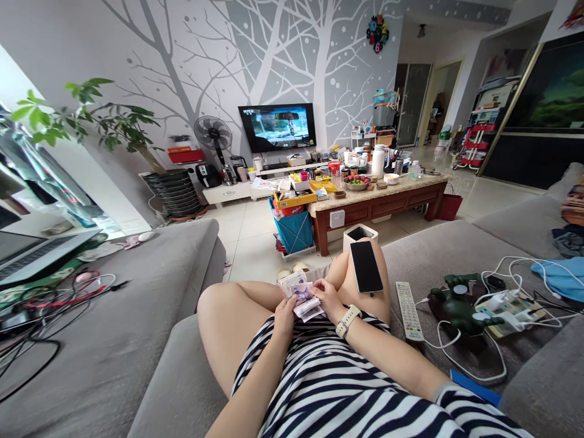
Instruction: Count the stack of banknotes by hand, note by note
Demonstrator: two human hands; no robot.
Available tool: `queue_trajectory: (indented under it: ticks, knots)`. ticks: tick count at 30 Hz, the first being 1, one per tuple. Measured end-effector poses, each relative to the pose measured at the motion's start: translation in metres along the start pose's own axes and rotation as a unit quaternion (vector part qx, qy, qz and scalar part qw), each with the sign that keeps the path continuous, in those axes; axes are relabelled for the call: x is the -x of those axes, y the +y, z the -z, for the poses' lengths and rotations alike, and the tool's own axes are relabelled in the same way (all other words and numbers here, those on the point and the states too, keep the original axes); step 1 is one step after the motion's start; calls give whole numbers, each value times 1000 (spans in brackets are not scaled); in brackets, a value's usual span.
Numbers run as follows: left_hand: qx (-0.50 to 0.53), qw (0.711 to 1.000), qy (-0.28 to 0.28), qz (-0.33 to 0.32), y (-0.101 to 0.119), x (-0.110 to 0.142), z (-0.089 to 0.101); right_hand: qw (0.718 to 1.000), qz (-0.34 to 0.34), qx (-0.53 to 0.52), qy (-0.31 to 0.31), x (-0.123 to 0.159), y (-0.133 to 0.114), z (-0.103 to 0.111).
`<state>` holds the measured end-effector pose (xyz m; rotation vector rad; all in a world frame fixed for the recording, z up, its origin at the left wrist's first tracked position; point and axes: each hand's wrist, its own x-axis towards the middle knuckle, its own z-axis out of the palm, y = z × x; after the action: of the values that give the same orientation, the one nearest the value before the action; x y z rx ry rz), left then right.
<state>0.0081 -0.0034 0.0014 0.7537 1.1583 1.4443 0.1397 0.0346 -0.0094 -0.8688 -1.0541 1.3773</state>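
Note:
A small stack of purplish banknotes (301, 292) is held over my lap, between both hands. My left hand (285, 317) grips the notes along their near left edge, thumb on top. From the right, my right hand (325, 298) pinches the notes' right side; its fingertips are partly hidden. Some notes fan out below, over the striped fabric. A black-screened smartphone (366, 266) lies flat on my right knee, a little beyond my right hand. On my right wrist is a cream watch (348, 321).
A remote control (409, 311) lies on the grey sofa to the right, beside a dark green figure-shaped object (465, 307) and tangled white cables. Black and red cables (59, 304) lie on the left seat. Ahead stands a crowded coffee table (378, 210), with a white bin (360, 232) before it.

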Motion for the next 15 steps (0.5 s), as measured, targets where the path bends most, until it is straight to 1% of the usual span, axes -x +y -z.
queue_trajectory:
  ticks: [10,15]
  knots:
    - [-12,1000,0,-16,1,1,1,1000,8,15,1,0,2,1]
    - [-27,999,15,-39,2,-1,3,1000,7,3,-16,4,-3,0]
